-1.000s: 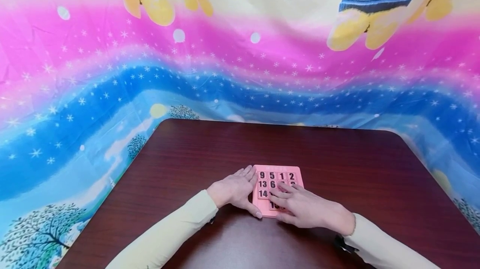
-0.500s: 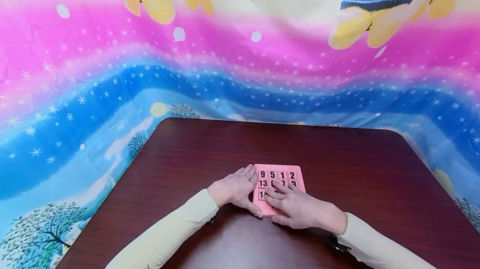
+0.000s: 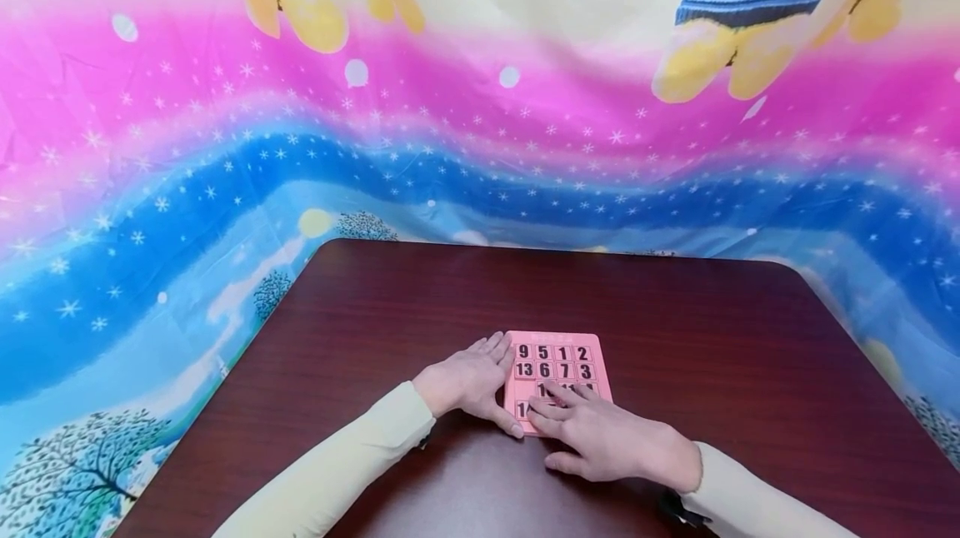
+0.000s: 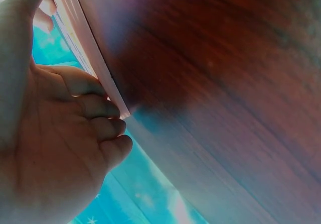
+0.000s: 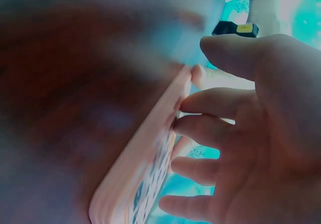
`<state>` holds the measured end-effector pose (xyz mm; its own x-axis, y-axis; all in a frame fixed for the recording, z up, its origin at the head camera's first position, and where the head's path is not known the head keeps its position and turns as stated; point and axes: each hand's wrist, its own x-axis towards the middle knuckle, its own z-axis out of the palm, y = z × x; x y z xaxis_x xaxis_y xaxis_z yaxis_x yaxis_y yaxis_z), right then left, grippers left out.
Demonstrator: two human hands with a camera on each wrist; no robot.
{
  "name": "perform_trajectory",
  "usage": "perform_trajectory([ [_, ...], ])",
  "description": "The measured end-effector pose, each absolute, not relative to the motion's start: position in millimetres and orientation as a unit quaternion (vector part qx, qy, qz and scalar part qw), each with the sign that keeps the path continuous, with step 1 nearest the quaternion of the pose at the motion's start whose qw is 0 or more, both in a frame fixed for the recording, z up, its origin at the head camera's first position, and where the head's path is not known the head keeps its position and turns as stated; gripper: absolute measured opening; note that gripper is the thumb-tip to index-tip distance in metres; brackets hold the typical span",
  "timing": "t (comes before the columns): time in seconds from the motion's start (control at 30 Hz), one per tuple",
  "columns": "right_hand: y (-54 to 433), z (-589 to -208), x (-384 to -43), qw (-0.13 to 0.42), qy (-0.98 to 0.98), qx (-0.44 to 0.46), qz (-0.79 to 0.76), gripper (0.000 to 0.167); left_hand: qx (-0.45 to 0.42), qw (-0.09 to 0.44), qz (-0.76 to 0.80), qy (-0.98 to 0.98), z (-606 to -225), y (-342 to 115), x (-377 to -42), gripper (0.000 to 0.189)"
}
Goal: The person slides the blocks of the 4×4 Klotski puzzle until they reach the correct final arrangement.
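A pink sliding number puzzle [image 3: 555,337] lies flat on the table, its top rows reading 9 5 1 2 and 13 6 7 3. My left hand [image 3: 471,380] rests along its left side, fingers straight at the edge and thumb by the near left corner. In the left wrist view the fingertips [image 4: 116,146] meet the board's edge. My right hand [image 3: 618,438] reaches over the lower rows with fingers extended, covering several tiles. One fingertip lies at the bottom-left tile [image 3: 521,410], which begins with 1. A gap shows at the left of the third row.
The dark red-brown wooden table [image 3: 420,296] has rounded far corners. Behind it hangs a printed cloth [image 3: 450,130] with snowflakes, trees and bears. A black strap piece with a yellow label [image 5: 244,29] shows on the left wrist in the right wrist view.
The third row's left tile, 14, has slid down, so the gap has moved from the bottom-left corner up to that row. My right hand has shifted nearer the body; the left hand stays put.
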<state>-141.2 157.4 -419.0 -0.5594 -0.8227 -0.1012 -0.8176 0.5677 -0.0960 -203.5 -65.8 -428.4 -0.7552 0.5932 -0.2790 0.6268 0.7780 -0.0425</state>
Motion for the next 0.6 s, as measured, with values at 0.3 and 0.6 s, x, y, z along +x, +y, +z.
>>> perform_trajectory([
  [0.3,153,-420,-170,0.073,0.899,-0.428,-0.059,0.051,0.329,0.13,-0.067,0.933,-429,-66,-205,0.127],
  [0.6,147,-424,-187,0.1,0.909,-0.398,-0.066,0.056,0.327,0.135,-0.064,0.933,-429,-68,-204,0.127],
])
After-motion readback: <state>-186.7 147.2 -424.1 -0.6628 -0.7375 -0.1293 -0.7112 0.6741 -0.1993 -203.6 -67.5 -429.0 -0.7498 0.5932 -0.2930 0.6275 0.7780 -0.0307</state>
